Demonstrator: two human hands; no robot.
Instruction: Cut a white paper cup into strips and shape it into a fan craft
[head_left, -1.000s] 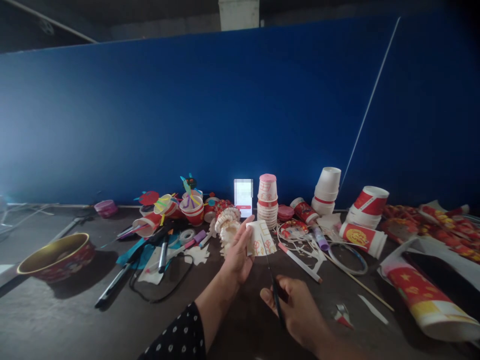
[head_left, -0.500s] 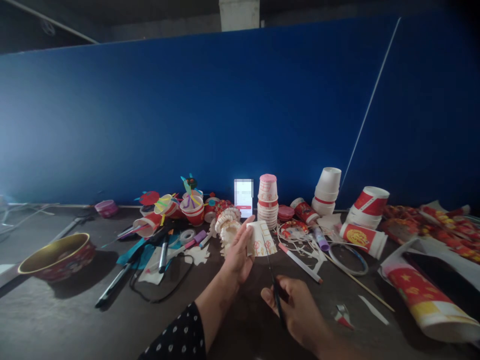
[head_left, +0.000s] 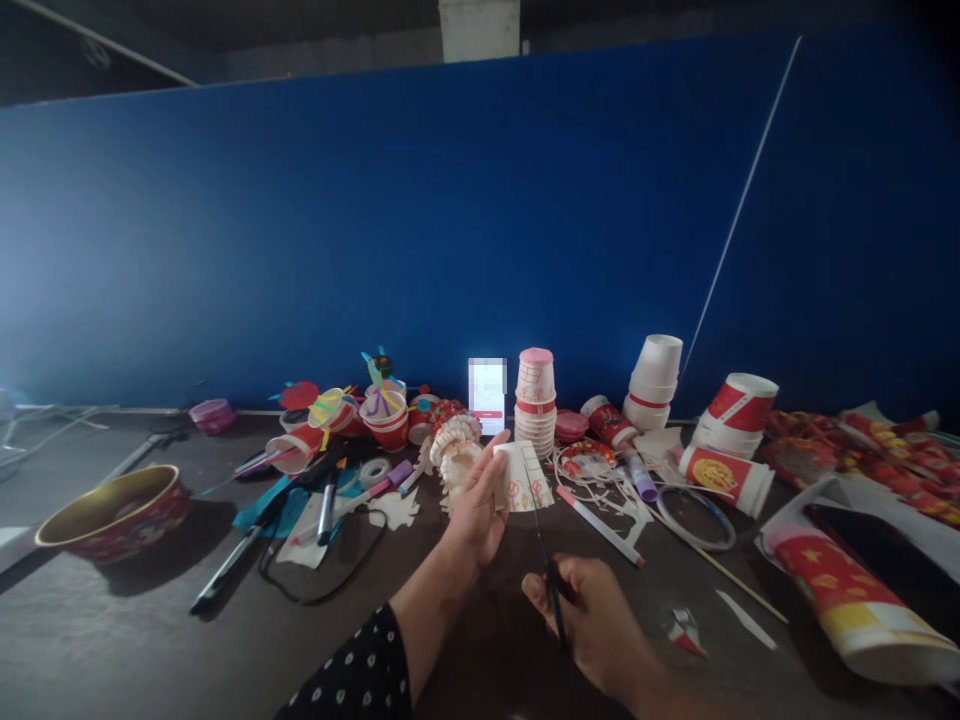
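Note:
My left hand point(head_left: 478, 507) is closed on a white paper cup point(head_left: 525, 478) drawn with a yellow ladder-like shape and red and orange flowers. My right hand point(head_left: 592, 622) grips black-handled scissors point(head_left: 553, 585). Their blades lie against the drawn side of the cup; I cannot tell how far they have cut. Behind the cup stands a stack of cups point(head_left: 535, 405) with a pink top. Left of it, a cream ruffled paper piece point(head_left: 456, 450) sits close to my left fingers. A white marker point(head_left: 601, 527) with an orange end lies to the right.
A red bowl with a gold rim point(head_left: 120, 515) stands at left. Red paper cups point(head_left: 386, 425) and pens crowd the back left. At right are white cups point(head_left: 652, 385), a lying red cup point(head_left: 847, 600), a thin stick point(head_left: 720, 570) and paper scraps. A lit phone point(head_left: 487, 400) leans at the blue partition.
The scissors and my right hand have shifted very slightly against the cup. My left hand and the cup stay nearly where they were.

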